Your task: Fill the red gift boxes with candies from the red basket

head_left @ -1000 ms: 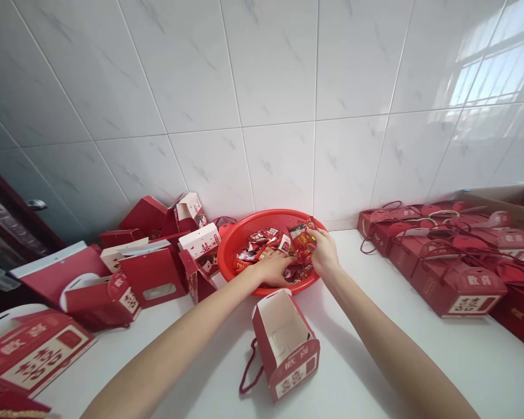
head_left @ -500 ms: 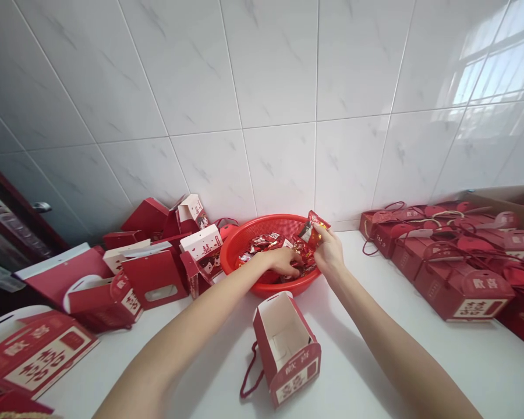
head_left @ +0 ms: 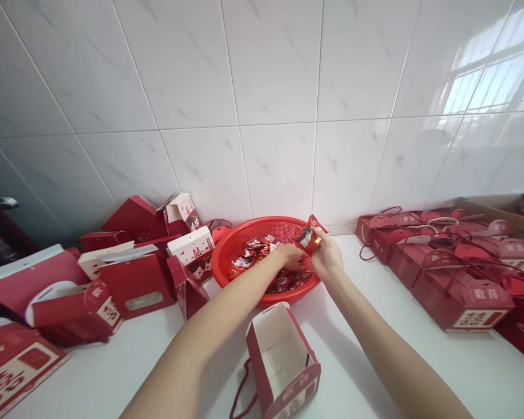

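My right hand is closed around red-and-gold wrapped candy packets above the right rim of a red plastic basket. My left hand reaches inside that basket, close beside my right hand. Its fingers look curled together, but what they hold is hidden. Several wrapped candies lie loose in the basket around it. Just in front stands an open red gift box with a white inside, printed characters and a dark red cord handle; neither hand touches it.
Several opened red boxes crowd the left side of the white table. Closed red boxes with cords stand in rows at the right, beside a cardboard carton. A tiled wall rises behind.
My left hand has shifted slightly up and right inside the basket, closer to my right hand. My right hand still grips the packets. The view has shifted a little.
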The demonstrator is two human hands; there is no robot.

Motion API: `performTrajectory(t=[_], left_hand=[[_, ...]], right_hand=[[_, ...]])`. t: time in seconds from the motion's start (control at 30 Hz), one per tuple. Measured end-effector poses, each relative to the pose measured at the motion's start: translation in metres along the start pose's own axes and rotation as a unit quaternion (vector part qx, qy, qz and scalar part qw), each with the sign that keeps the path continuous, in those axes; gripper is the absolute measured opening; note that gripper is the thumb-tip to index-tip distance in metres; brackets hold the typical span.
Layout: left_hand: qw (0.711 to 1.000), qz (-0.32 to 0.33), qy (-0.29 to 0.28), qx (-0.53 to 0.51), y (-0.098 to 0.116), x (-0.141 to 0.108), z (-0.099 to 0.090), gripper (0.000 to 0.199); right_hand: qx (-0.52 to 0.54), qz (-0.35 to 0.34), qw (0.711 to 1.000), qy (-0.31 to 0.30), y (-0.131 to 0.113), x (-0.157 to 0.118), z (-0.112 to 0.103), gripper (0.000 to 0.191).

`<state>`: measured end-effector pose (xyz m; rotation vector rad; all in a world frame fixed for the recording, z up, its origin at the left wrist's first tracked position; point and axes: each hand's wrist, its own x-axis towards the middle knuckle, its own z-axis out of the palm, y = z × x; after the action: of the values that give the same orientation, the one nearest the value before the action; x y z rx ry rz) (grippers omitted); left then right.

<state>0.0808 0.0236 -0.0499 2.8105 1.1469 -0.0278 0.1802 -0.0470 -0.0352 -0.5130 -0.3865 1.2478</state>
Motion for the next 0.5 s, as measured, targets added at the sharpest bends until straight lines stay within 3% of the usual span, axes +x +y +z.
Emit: performTrajectory(t=[0.1,0.2,0.3,0.5], left_hand=[[0.997,-0.053,-0.044,-0.036,-0.012,-0.003,-0.003,0.027],[0.99,-0.088,-0.047,-0.098,-0.025,-0.008,-0.009,0.033],[0.98,-0.101,-0.029,-0.167,-0.034,-0.014,-0.013,0.034],[0.952,-0.112,0.045,-0.282,-0.044,-0.023,-0.015,0.016]], right_hand=[[-0.003,0.011,1.0,-0.001,-0.001,0.001,-0.001,0.012],[-0.013,0.019,1.0,0.007,-0.002,-0.001,-0.001,0.011],[-0.018,0.025,1.0,0.002,-0.003,-0.005,0.003,0.01],[-0.022,0.027,0.999,0.006,-0.004,-0.012,0.008,0.004]])
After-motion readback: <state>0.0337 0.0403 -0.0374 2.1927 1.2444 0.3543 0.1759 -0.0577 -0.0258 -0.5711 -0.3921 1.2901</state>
